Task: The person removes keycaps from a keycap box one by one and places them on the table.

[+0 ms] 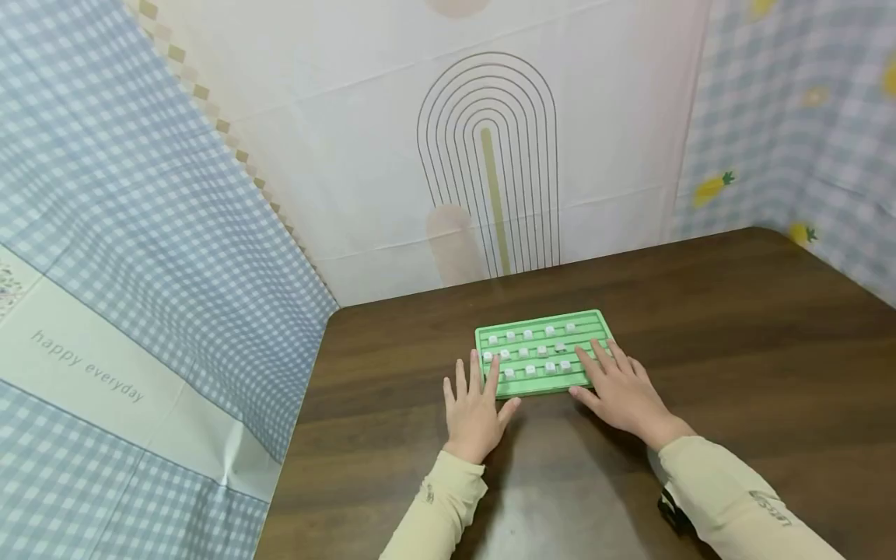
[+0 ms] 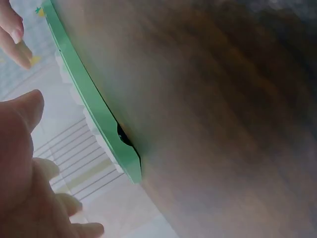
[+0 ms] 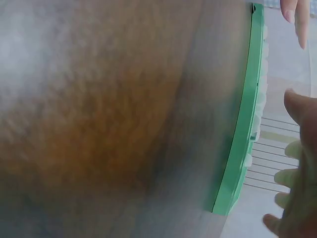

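Observation:
A green grooved tray [image 1: 589, 320] lies on the table, slightly turned, with several small white cube-shaped pieces [image 1: 541, 351] standing in three rows. My left hand [image 1: 474, 416] is spread over the tray's near left corner, fingers straight. At the right end my right hand [image 1: 626, 397] reaches over the edge, fingers extended and holding nothing. The left wrist view shows the tray's green side [image 2: 99, 109] with a small dark spot low on it, and the left hand [image 2: 25, 173] apart from it. In the right wrist view the right hand [image 3: 308, 163] hovers beside the tray's side [image 3: 242, 124].
The brown wooden table [image 1: 392, 350] stretches to both sides of the tray. Behind it hangs a pale cloth [image 1: 350, 155] with an arch pattern. Blue checked cloth [image 1: 231, 257] borders the table's left side, and similar cloth hangs at the right. A dark strap [image 1: 672, 509] shows under the right sleeve.

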{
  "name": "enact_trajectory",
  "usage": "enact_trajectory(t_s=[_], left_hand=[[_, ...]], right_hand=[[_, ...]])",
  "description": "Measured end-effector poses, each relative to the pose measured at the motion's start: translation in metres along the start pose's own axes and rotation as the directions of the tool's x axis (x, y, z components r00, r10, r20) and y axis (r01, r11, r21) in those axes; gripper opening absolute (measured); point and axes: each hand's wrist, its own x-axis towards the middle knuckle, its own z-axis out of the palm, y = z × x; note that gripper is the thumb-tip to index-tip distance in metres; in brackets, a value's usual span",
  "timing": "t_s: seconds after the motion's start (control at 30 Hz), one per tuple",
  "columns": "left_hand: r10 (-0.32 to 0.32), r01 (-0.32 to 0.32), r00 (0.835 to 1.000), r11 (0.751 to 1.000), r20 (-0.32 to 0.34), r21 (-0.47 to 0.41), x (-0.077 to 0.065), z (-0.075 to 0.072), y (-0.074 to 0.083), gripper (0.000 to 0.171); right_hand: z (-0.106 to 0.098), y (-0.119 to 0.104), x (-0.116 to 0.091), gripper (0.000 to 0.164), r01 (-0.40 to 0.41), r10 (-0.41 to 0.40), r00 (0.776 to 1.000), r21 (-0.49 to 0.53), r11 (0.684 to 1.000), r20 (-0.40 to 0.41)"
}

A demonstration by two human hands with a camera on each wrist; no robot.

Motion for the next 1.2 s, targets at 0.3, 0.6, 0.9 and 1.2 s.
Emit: enact_trajectory(t_s=[0.3,0.6,0.9,1.2], left_hand=[[-0.093,0.102,0.991,0.991,-0.095,0.092,0.011,-0.004,-0.008,0.037],[-0.138,0.117,0.957,0.989,0.255,0.095,0.02,0.002,-0.016,0.05],[-0.117,0.1,0.953,0.992,0.28,0.077,0.028,0.007,-0.016,0.051],[-0.142,0.139,0.94,0.99,0.309,0.031,0.032,0.008,-0.02,0.052]], right_hand=[[0.01,0.008,0.026,0.038,0.081,-0.084,0.986,-0.03,0.996,-0.141],[0.027,0.003,0.04,0.024,0.093,-0.102,0.985,-0.071,0.993,-0.137],[0.021,0.005,0.046,0.016,0.116,-0.129,0.976,-0.081,0.99,-0.178],[-0.02,0.066,0.027,0.019,-0.021,0.022,0.971,0.007,1.0,-0.238]])
